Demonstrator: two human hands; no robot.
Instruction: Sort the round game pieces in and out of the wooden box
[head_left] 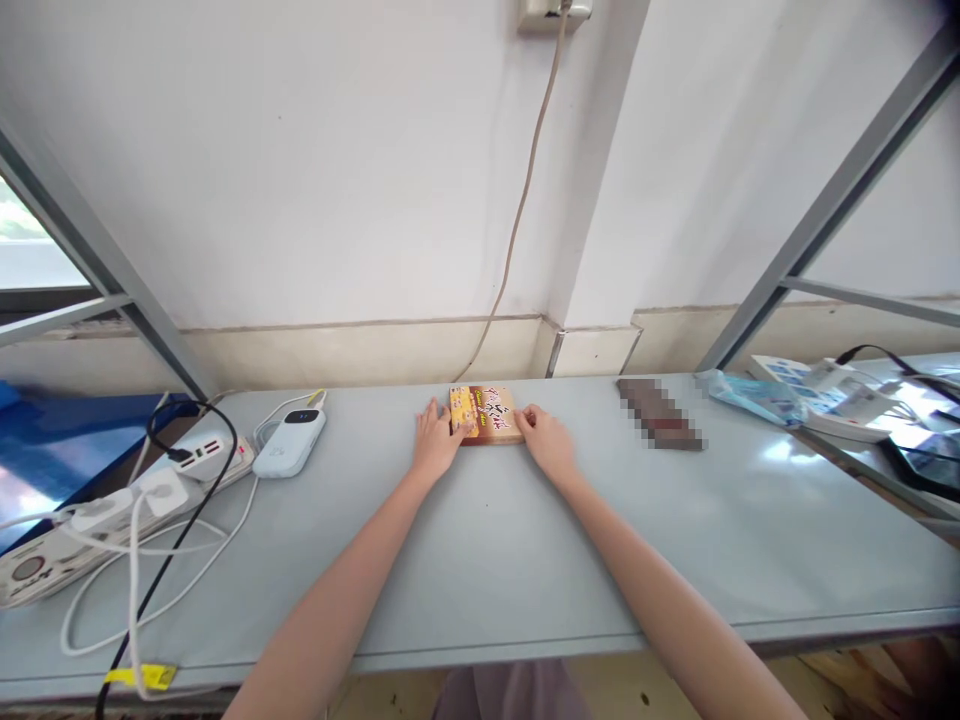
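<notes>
A small printed box (pixel 491 412) in yellow, cream and brown, with dark lettering on its top face, lies on the grey table near the wall. My left hand (pixel 436 436) grips its left side, the thumb resting over the lower left of the printed face and the other fingers stretched forward along the edge. At the right edge, my right hand (pixel 546 436) has its thumb and index finger closed on the box's side, with the remaining fingers curled. Both hands rest low at the tabletop, and they partly cover the box's sides.
On the left of the grey table (pixel 495 560) are a white portable device (pixel 291 443), a power strip (pixel 56 548) and tangled cables. A pixelated dark brown object (pixel 660 413) lies to the right. Beyond it are a blue plastic packet (pixel 754 395) and a white tray (pixel 847 420).
</notes>
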